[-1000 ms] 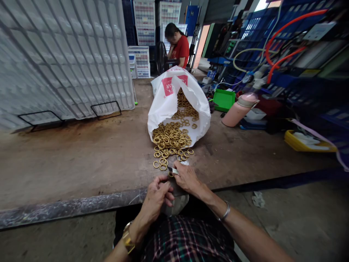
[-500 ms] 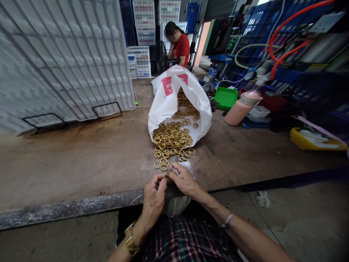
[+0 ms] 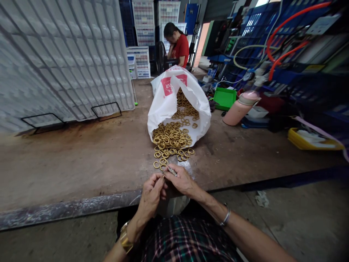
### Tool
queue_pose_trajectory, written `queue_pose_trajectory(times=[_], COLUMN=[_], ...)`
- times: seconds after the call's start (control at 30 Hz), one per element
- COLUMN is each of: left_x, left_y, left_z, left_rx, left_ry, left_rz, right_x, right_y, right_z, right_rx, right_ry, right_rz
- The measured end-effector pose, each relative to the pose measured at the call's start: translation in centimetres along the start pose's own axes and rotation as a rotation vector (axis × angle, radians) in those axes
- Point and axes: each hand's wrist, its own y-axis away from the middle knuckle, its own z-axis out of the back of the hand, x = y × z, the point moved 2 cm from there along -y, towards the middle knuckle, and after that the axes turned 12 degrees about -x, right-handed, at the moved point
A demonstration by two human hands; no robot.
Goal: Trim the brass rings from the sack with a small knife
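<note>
My left hand (image 3: 152, 190) is closed in a pinch at the table's front edge, thumb against fingers. A brass-coloured ring sits in that pinch, mostly hidden by the fingertips. My right hand (image 3: 182, 179) meets it from the right and is closed around a small, slim metal tool (image 3: 172, 171); its exact kind is unclear. Just beyond the fingers, loose brass-coloured rings (image 3: 163, 153) lie on the table. They spill from a white plastic bag (image 3: 160, 109) with red print, which rests on its side with its mouth toward me and many more rings inside.
The brown table (image 3: 109, 160) has a worn front edge. Ribbed translucent plastic trays (image 3: 68, 54) stand at left by black wire stands. On the right are a green tray (image 3: 225, 99), a pink bottle (image 3: 240, 109) and a yellow tray (image 3: 311, 142). A person in red (image 3: 181, 49) sits behind.
Both hands have shifted slightly left and stay together. My left hand has turned a little, and the ring in its fingers is now less visible. The bag and loose rings lie as before.
</note>
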Motion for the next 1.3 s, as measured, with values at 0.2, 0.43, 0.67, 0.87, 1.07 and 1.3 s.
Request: queue_pose_trajectory(times=[0.2,0.43,0.67,0.87,1.07,1.3], left_x=[0.1,0.3,0.8,0.7,0.4,0.5], left_y=[-0.1,-0.1,-0.1,-0.4,-0.4,-0.3], left_z=[0.1,0.2,0.3,0.7,0.7,0.7], left_rx=[0.089,0.103,0.082,-0.011,-0.044,-0.048], left_ry=[0.116,0.210,0.226,0.183,0.111,0.090], left_rz=[0.040,0.060,0.049,0.027,0.002,-0.026], right_x=[0.3,0.0,-0.3,-1.2,-1.2,-1.1], right_y=[0.0,-0.1,-0.3,0.3,1.2,1.1], right_z=[-0.1,-0.4,-0.4,-0.1,-0.5,-0.7], right_rx=[0.029,0.023,-0.004,0.020,0.107,0.105], right_ry=[-0.040,-0.078,-0.025,0.306,0.482,0.564], right_rz=[-0.015,0.030,0.083,0.288,0.402,0.388])
